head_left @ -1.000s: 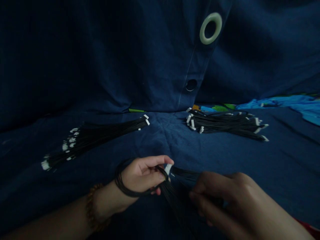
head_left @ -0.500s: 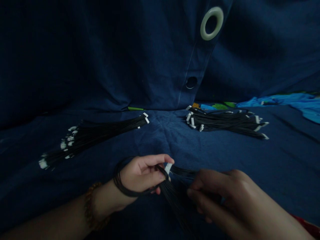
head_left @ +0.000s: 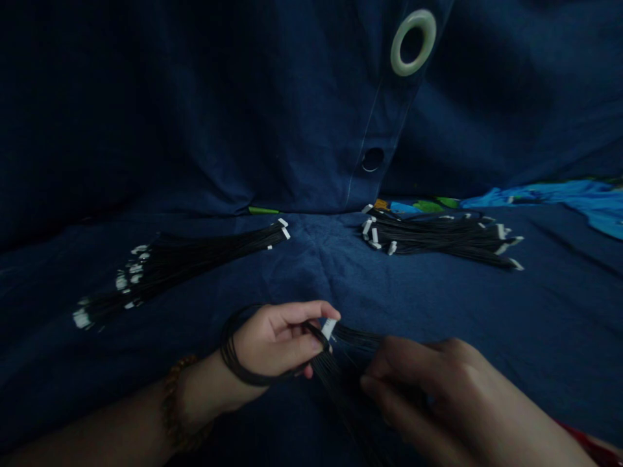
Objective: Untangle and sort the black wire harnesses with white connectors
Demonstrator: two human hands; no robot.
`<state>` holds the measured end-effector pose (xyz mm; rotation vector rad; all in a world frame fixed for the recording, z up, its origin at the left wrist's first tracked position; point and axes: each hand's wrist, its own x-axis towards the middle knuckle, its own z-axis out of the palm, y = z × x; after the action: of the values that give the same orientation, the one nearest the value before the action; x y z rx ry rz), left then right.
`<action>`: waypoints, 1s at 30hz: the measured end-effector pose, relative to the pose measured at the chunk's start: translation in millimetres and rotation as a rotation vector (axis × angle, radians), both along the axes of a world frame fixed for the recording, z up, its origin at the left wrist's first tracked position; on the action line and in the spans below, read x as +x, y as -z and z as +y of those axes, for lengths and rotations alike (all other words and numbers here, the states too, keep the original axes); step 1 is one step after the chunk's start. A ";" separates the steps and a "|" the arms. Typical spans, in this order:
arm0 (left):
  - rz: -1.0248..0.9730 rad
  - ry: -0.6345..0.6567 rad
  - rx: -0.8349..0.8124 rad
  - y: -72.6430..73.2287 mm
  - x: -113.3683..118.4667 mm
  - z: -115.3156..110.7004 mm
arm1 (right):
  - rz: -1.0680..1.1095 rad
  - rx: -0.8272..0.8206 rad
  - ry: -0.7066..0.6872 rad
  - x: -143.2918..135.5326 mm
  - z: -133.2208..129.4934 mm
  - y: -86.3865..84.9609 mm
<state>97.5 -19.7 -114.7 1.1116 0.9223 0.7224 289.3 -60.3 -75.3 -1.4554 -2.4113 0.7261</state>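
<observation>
My left hand (head_left: 280, 340) is closed on a bundle of thin black cords (head_left: 335, 376), some of them looped round the back of the hand. Between its thumb and index finger shows a small white tag (head_left: 329, 326). Just to the right, my right hand (head_left: 428, 383) is pinched shut in the dim light. Black strands run from the tag toward its fingers, but what lies between the fingertips is too dark to make out. A beaded bracelet (head_left: 172, 405) circles the left wrist.
Two bundles of black cords with white ends lie beyond my hands, a left bundle (head_left: 195, 259) and a right bundle (head_left: 433, 240), on dark blue cloth (head_left: 311, 279). Behind hangs a blue curtain (head_left: 292, 117) with a pale ring (head_left: 396, 45). Bright blue fabric (head_left: 574, 198) lies at the far right.
My right hand has shifted very slightly, its fingertips a little left and down. The left hand keeps its hold on the cords and tag, almost still.
</observation>
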 end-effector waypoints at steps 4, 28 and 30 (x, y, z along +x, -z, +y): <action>-0.023 0.005 0.021 0.7 0.4 -0.1 | -0.017 0.013 0.017 1.3 0.7 1.1; 0.113 -0.185 -0.030 1.0 2.8 1.9 | -0.288 0.302 -0.078 36.7 16.4 -3.7; 0.100 -0.200 -0.033 0.2 3.1 1.2 | -0.362 0.410 -0.111 40.7 10.3 4.5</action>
<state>100.6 -18.5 -114.9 1.0432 1.1383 0.8171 330.1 -50.0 -79.8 -1.3796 -2.7074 -0.0321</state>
